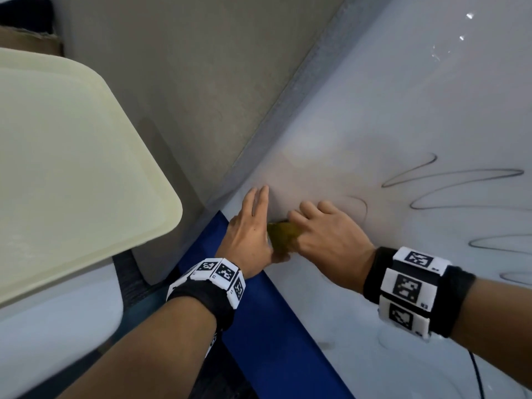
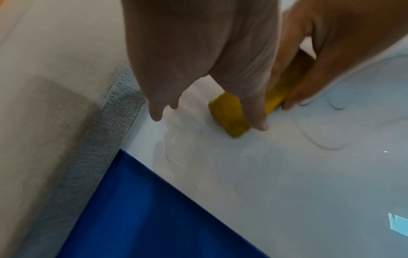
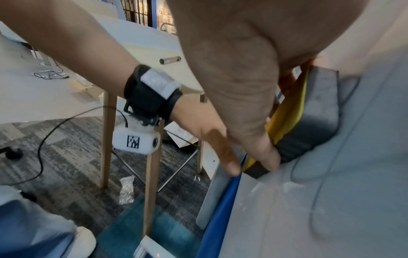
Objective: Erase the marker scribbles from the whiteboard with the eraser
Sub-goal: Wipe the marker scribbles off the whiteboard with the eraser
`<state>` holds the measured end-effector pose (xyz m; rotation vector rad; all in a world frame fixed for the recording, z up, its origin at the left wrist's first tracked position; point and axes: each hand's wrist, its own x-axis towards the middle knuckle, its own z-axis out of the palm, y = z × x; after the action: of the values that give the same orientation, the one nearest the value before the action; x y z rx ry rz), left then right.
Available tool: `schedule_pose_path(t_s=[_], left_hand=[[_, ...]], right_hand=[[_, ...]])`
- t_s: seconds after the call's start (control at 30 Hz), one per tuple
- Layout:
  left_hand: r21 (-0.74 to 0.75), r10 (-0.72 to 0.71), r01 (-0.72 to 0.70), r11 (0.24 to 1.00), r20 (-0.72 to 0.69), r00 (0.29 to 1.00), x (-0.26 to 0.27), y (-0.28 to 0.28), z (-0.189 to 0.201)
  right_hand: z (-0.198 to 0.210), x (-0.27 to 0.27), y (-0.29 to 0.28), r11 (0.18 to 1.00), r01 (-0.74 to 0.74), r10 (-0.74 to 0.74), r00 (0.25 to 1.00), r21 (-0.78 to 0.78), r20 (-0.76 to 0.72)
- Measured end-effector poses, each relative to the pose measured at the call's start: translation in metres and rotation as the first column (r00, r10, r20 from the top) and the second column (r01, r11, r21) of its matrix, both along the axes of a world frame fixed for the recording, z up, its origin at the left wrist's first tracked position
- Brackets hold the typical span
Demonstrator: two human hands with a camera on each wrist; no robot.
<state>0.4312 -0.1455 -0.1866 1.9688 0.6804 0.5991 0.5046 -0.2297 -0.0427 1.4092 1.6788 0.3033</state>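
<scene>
While two hands (image 1: 250, 231) (image 1: 331, 234) meet: one eraser (image 1: 283, 236).

Glossy white whiteboard (image 1: 403, 116) with thin dark looping marker scribbles (image 1: 449, 180), blue bottom frame strip (image 1: 267, 321), yellow-backed eraser (image 2: 232, 115) with dark grey felt pad (image 3: 318, 111), black wristbands (image 1: 374, 272) with black-and-white square-patterned tags, pale cream tabletop (image 1: 72, 168), mottled grey carpet (image 3: 73, 144)

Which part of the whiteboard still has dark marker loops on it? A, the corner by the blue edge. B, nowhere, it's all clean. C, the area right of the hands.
C: dark marker loops remain on the white glossy whiteboard, right of the right hand.
</scene>
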Motion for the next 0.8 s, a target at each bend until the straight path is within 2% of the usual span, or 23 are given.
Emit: schedule_pose_path(t_s=[0.1,0.17,0.23,0.33,0.43,0.6,0.67,0.73,0.8], left_hand=[[-0.025,-0.004,0.004,1.0,-0.012,1.0,0.002,-0.003,0.001],[-0.033,0.0,0.0,0.999,-0.016,1.0,0.002,-0.003,0.004],[0.002,0.009,-0.009,1.0,-0.019,1.0,0.002,-0.004,0.012],[0.192,0.036,-0.04,0.981,0.024,0.999,0.002,-0.012,0.032],[0.334,0.087,-0.126,0.934,0.131,0.988,0.007,-0.018,0.055],[0.369,0.085,-0.176,0.913,0.249,0.965,0.014,-0.02,0.065],[0.389,0.086,-0.181,0.903,0.248,0.965,0.014,-0.02,0.067],[0.441,0.11,-0.205,0.874,0.232,0.966,0.014,-0.024,0.073],[0.501,0.124,-0.221,0.837,0.22,0.967,0.015,-0.029,0.08]], right_hand=[[0.038,0.01,0.006,0.985,-0.062,0.059,0.998,0.161,0.02],[0.056,0.013,0.004,0.964,-0.044,0.036,0.999,0.262,0.033],[0.053,0.013,-0.006,0.968,-0.054,0.042,0.998,0.245,0.056],[0.047,0.012,-0.022,0.991,-0.055,0.049,0.998,0.122,0.051],[0.068,0.014,-0.016,0.979,-0.034,0.035,0.999,0.201,-0.001],[0.086,0.013,-0.019,0.96,-0.092,0.118,0.99,0.265,-0.083],[0.115,0.011,-0.024,0.895,-0.061,0.15,0.974,0.442,-0.171],[0.151,0.006,-0.035,0.785,0.006,0.18,0.955,0.62,-0.237],[0.182,0.003,-0.051,0.727,-0.012,0.192,0.963,0.686,-0.187]])
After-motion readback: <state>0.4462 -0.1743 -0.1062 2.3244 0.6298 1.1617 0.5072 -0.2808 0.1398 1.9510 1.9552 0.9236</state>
